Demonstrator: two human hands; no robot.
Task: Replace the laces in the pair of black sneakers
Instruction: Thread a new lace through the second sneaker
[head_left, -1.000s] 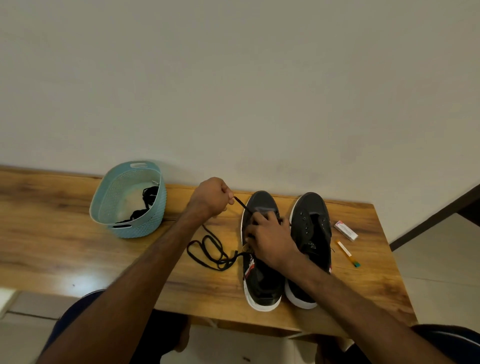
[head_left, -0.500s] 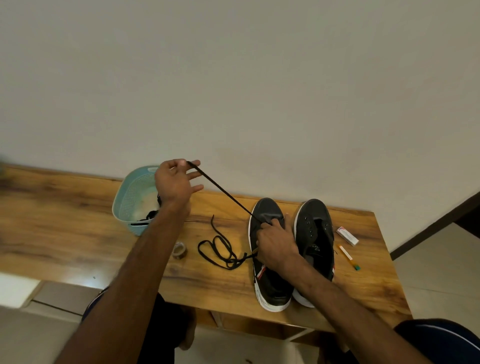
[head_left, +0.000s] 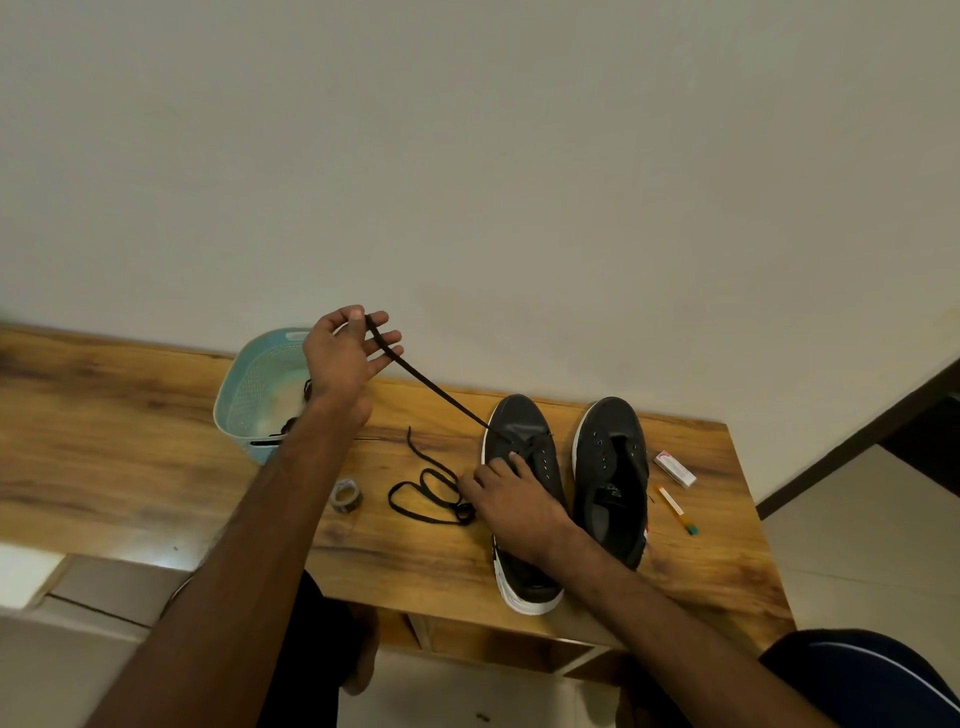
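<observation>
- Pulling away from the threaded sneaker (head_left: 517, 415), the left hand (head_left: 345, 358) has gone from beside its toe a second ago to high up over the basket (head_left: 234, 395), drawing the lace (head_left: 436, 395) into a taut slanted line.
- Thumb and forefinger of that hand pinch the lace near its end; the other fingers are spread loosely.
- From the pinch, the lace runs down to the front eyelets of the threaded sneaker, and its other part lies in loose loops on the table (head_left: 130, 457) just beside that sneaker, on the basket side.
- On the threaded sneaker's eyelet area rests the right hand (head_left: 511, 506), fingers bent down over it; whether they actually grip cannot be told.
- A bare sneaker (head_left: 610, 447) stands touching the threaded sneaker on the side away from the basket, toes pointing at the wall.
- Beyond the bare sneaker lie a small box (head_left: 674, 468) and a pen (head_left: 675, 509).
- A tape roll (head_left: 346, 496) sits between the threaded sneaker's loops and the left forearm.
- Dark laces lie inside the basket.
</observation>
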